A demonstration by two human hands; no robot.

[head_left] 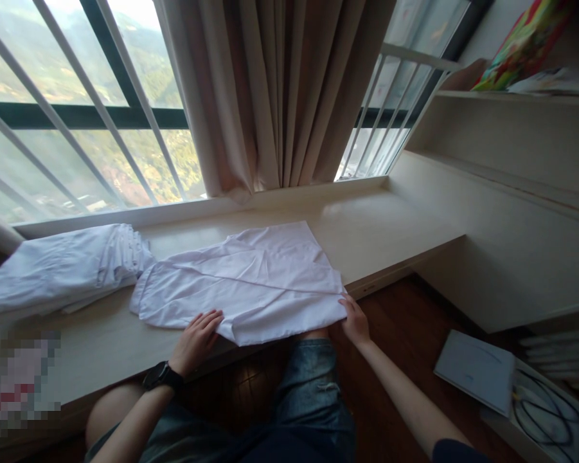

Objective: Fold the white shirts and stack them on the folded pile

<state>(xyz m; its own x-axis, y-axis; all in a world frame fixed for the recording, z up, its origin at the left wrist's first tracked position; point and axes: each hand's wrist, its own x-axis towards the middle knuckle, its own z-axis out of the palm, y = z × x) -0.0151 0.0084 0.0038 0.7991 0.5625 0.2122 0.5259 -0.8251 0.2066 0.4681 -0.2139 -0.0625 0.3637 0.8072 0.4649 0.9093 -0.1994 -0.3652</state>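
A white shirt (250, 283) is spread flat on the windowsill desk (390, 231), its near edge overhanging. The left hand (196, 341) is pressed open on the near-left hem, while the near-right corner is pinched by the right hand (355, 321). A folded white pile (58, 270) lies far left.

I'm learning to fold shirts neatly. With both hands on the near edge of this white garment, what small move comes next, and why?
Probably lift the near edge and fold it away, toward the window. Left hand and right hand both rest on that edge of the white shirt, which lies flat on the ledge.
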